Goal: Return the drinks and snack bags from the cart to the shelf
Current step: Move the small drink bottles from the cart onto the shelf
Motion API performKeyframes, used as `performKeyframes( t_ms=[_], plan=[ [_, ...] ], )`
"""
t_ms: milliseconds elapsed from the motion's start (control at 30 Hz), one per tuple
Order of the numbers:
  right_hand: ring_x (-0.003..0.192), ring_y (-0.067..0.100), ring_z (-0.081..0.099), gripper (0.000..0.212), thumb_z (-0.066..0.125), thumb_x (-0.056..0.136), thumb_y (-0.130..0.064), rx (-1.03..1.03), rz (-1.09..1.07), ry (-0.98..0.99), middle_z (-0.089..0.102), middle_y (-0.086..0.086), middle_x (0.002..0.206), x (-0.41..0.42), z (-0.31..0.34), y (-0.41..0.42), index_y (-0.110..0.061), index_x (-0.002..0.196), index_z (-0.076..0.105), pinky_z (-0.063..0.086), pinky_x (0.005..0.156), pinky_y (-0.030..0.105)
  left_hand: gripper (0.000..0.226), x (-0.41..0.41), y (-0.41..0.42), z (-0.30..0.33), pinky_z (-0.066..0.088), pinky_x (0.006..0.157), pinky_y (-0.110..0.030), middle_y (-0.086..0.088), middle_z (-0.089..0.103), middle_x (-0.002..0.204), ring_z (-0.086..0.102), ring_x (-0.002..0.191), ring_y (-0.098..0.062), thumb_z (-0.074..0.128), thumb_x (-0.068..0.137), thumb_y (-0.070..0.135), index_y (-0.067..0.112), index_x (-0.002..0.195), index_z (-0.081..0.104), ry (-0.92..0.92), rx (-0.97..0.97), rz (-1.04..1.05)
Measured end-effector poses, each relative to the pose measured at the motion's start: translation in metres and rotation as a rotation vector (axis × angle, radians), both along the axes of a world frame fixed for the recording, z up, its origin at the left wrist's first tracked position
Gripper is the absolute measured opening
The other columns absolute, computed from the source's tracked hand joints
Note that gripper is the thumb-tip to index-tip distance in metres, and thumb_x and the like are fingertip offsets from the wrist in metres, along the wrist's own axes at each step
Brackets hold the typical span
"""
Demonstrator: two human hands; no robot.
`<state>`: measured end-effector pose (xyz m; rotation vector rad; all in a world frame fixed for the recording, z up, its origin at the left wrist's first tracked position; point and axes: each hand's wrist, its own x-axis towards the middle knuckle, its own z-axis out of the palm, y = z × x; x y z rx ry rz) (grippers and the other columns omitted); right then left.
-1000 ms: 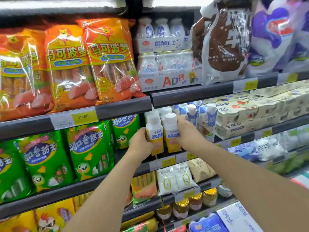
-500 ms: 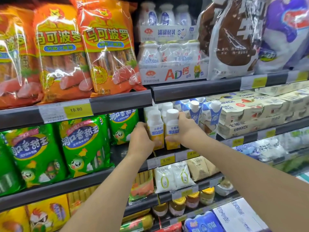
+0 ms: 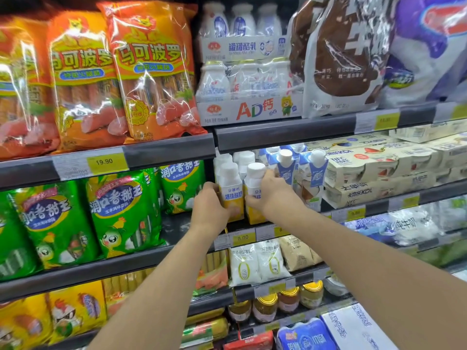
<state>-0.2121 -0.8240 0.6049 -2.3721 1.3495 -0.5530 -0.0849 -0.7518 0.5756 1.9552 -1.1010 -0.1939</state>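
Shelf (image 3: 285,137), second tier from the top, left end of the drinks bay: two yellow-and-white bottles standing upright side by side at the front edge, more white-capped bottles behind them.

Left bottle (image 3: 231,190): gripped by the left hand (image 3: 209,207), fingers wrapped round its lower left side, thumb across the yellow base.

Right bottle (image 3: 254,188): gripped by the right hand (image 3: 271,195), fingers closed over its right side up to the shoulder below the cap.

Both bottles appear to rest on the shelf; contact at the base is partly hidden by the hands.

Just right of them: blue-and-white cartons (image 3: 313,173), then stacked yoghurt packs (image 3: 374,170).

Left bay, same tier: green bags (image 3: 121,210). Tier above: orange sausage bags (image 3: 149,72) and a milk multipack (image 3: 249,107).

Price tag (image 3: 242,238) under the bottles.
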Motion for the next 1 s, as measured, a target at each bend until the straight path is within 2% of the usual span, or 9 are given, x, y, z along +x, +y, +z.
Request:
performKeyframes(
  t_ms=[300,433,600,800,900,1000],
  plan=[
    [0.106,0.036,0.063,0.073,0.063,0.09,-0.044,0.006,0.002,0.02,0.06,0.021,0.121,-0.004,-0.001,0.0,-0.003,0.139,0.028,0.056,0.085,0.045,0.055,-0.002,0.003,0.001,0.046,0.075,-0.028,0.002,0.062,0.094,0.06,0.089,-0.018,0.087,0.071,0.016,0.012,0.114,0.052,0.011,0.017,0.018],
    [0.106,0.034,0.063,0.067,0.066,0.088,-0.045,-0.005,0.035,-0.035,0.061,0.017,0.119,-0.012,-0.004,0.002,-0.006,0.133,0.034,0.054,0.083,0.041,0.061,-0.001,0.004,0.001,0.052,0.084,-0.033,0.002,0.064,0.1,0.063,0.095,-0.019,0.088,0.07,0.017,0.011,0.119,0.051,0.054,0.06,0.004],
    [0.096,0.028,0.064,0.057,0.068,0.084,-0.05,-0.08,0.04,-0.039,0.063,0.011,0.109,-0.017,-0.005,0.001,-0.015,0.121,0.043,0.053,0.074,0.035,0.072,0.006,0.009,-0.002,0.053,0.094,-0.045,-0.007,0.065,0.111,0.061,0.108,-0.024,0.09,0.067,0.024,0.01,0.124,0.049,0.085,0.11,0.014],
    [0.086,0.025,0.062,0.048,0.067,0.085,-0.043,-0.055,0.022,-0.076,0.063,0.008,0.104,-0.014,-0.004,0.0,-0.016,0.118,0.045,0.054,0.071,0.034,0.048,0.009,0.006,-0.002,0.055,0.09,-0.043,-0.005,0.069,0.107,0.064,0.099,-0.023,0.08,0.08,0.02,0.012,0.121,0.055,0.056,0.11,0.002],
    [0.08,0.024,0.055,0.046,0.063,0.088,-0.044,-0.094,-0.003,-0.028,0.054,0.006,0.095,-0.012,-0.007,0.001,-0.014,0.117,0.042,0.047,0.065,0.032,0.044,0.009,0.005,-0.004,0.054,0.089,-0.04,-0.005,0.069,0.107,0.064,0.098,-0.022,0.077,0.083,0.018,0.012,0.12,0.055,0.079,0.104,-0.003],
    [0.082,0.026,0.057,0.048,0.063,0.088,-0.048,-0.103,-0.002,-0.01,0.055,0.007,0.094,-0.013,-0.006,0.0,-0.016,0.117,0.042,0.05,0.067,0.034,0.044,0.008,0.005,-0.004,0.053,0.087,-0.036,-0.005,0.067,0.11,0.063,0.101,-0.021,0.075,0.085,0.017,0.012,0.123,0.054,0.086,0.103,-0.005]
  ],
)
